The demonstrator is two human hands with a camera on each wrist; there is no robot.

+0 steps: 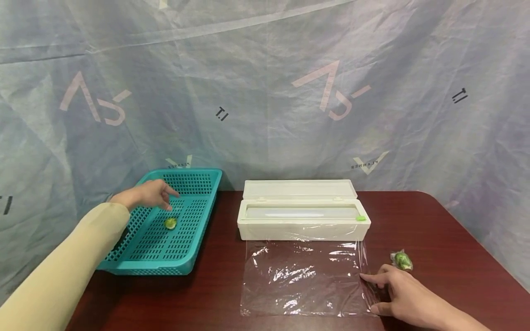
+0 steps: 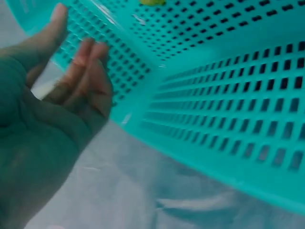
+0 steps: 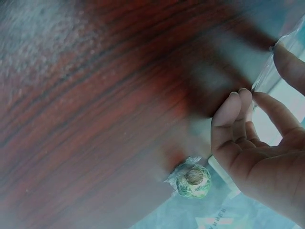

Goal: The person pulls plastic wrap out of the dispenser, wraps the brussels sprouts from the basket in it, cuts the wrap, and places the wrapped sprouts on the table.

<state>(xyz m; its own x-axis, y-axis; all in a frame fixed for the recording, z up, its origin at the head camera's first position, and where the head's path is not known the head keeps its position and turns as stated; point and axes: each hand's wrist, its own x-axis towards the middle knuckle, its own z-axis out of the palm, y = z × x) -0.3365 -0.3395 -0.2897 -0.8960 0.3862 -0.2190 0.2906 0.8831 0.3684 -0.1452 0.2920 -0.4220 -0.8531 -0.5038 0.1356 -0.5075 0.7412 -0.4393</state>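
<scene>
My left hand (image 1: pixel 155 194) is over the teal plastic basket (image 1: pixel 200 236), its fingers extended and holding nothing. Below it a small Brussels sprout (image 1: pixel 170 223) lies on the basket floor; only its edge shows in the left wrist view. A sheet of cling film (image 1: pixel 304 278) stretches flat across the table from a white film dispenser (image 1: pixel 304 232). At the sheet's right edge, my right hand (image 1: pixel 399 294) touches the film with thumb and index finger spread apart. Just beyond that hand sits another Brussels sprout (image 3: pixel 194 180), wrapped in clear film.
Behind the film, the dispenser's lid (image 1: pixel 300 189) stands open, with a green slider (image 1: pixel 360 218) at its right end. The dark red wooden table (image 1: pixel 418 220) has a rounded far right corner. A grey printed sheet (image 1: pixel 265 92) hangs along the back.
</scene>
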